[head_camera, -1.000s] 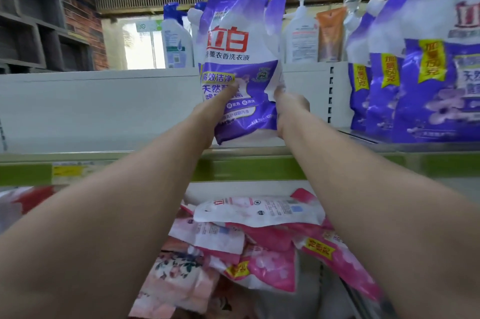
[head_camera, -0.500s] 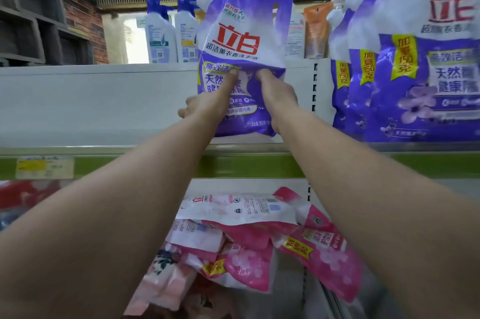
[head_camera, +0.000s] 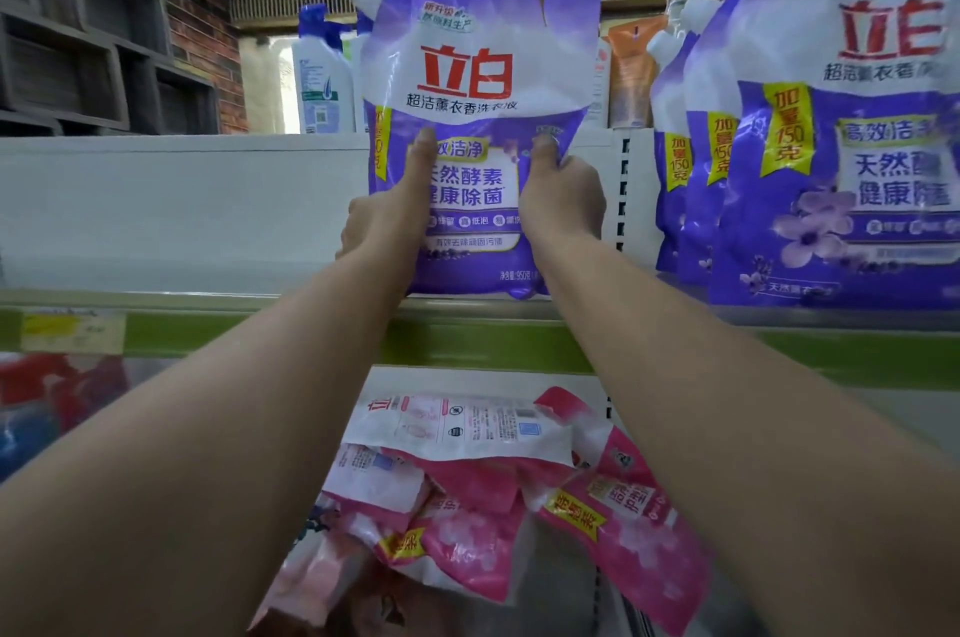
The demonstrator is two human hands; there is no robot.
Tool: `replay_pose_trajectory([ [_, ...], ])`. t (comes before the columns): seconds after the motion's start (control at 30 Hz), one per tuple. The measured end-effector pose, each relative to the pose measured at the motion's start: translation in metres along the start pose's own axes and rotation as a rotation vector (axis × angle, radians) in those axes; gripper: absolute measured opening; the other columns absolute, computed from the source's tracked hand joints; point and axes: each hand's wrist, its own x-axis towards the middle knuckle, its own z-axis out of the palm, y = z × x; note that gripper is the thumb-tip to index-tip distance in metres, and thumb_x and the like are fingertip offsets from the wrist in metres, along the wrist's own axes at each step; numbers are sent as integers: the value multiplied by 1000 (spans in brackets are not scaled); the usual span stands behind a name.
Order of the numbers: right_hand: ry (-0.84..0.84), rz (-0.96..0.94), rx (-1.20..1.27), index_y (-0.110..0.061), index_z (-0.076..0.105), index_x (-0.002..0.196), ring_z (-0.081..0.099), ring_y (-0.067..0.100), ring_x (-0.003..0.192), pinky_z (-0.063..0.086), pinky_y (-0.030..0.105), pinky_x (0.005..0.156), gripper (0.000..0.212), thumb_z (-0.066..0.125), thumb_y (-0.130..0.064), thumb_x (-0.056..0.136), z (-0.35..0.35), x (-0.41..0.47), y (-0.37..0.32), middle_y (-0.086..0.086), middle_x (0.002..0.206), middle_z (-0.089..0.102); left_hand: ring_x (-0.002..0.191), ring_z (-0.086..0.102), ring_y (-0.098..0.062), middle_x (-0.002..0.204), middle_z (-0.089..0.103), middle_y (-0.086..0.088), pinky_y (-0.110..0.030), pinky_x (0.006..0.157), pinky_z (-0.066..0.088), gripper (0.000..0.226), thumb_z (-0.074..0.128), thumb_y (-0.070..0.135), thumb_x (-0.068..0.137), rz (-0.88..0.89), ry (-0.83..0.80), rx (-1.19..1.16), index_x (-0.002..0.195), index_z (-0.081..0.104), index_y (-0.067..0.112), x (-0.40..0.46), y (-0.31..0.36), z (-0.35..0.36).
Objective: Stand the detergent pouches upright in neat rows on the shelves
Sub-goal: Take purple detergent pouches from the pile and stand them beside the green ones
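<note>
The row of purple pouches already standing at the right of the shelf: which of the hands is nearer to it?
Right. The right hand grips the held purple pouch on its side facing the standing row; the left hand holds the pouch's far side.

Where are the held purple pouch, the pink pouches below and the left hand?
purple pouch (head_camera: 467,75): head view, on the red logo on its front.
pink pouches (head_camera: 623,548): head view, on the front of the right one.
left hand (head_camera: 387,215): head view, on its back.
</note>
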Motion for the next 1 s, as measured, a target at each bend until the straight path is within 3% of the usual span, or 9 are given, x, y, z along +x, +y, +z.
replay_pose_trajectory([
  [0.17, 59, 3, 85, -17, 48, 91, 62, 22, 86, 52, 41, 83, 39, 27, -50, 99, -7, -4, -2, -1, 87, 59, 82, 68, -19, 90, 68, -1, -36, 80, 56, 76, 48, 89, 62, 45, -45, -16, 96, 55, 21, -3, 1, 3],
  [0.3, 84, -2, 182, -18, 50, 82, 62, 11, 67, 50, 25, 62, 39, 32, -48, 99, -12, -6, 2, -6, 73, 58, 78, 67, -19, 87, 69, -1, -35, 77, 55, 72, 39, 90, 66, 66, -51, -28, 89, 58, 24, -3, 0, -1],
  [0.37, 114, -15, 205, -19, 47, 71, 60, 12, 66, 45, 23, 59, 42, 33, -46, 99, -12, -6, 3, -6, 71, 57, 76, 66, -17, 84, 67, 1, -34, 75, 54, 69, 40, 86, 70, 74, -43, -41, 90, 58, 23, -4, -1, -3],
  [0.47, 157, -29, 206, -19, 43, 65, 57, 9, 62, 40, 21, 53, 44, 33, -45, 99, -10, -6, 3, -6, 66, 55, 77, 66, -17, 82, 66, 1, -36, 80, 55, 64, 44, 84, 71, 99, -10, -34, 83, 55, 23, -7, -1, -5],
  [0.63, 212, -18, 185, -21, 41, 63, 63, 17, 73, 49, 28, 64, 45, 36, -48, 98, -6, -5, 3, -5, 68, 56, 77, 69, -17, 81, 68, 2, -39, 82, 56, 61, 47, 84, 69, 98, -15, -58, 79, 55, 25, -6, -2, -6],
  [0.8, 184, 28, 160, -18, 42, 65, 54, 6, 57, 35, 19, 46, 43, 36, -43, 99, -14, 0, -3, -6, 64, 53, 75, 69, -17, 79, 69, 3, -37, 81, 57, 63, 47, 85, 68, 88, -40, -69, 79, 57, 24, 0, -2, -3],
  [1.0, 169, 109, 223, -15, 44, 67, 57, 8, 56, 42, 18, 48, 41, 42, -42, 98, -27, 8, -5, -4, 65, 56, 79, 69, -20, 81, 68, 2, -38, 84, 56, 62, 47, 85, 69, 78, -85, -66, 75, 56, 23, 0, 1, 3],
])
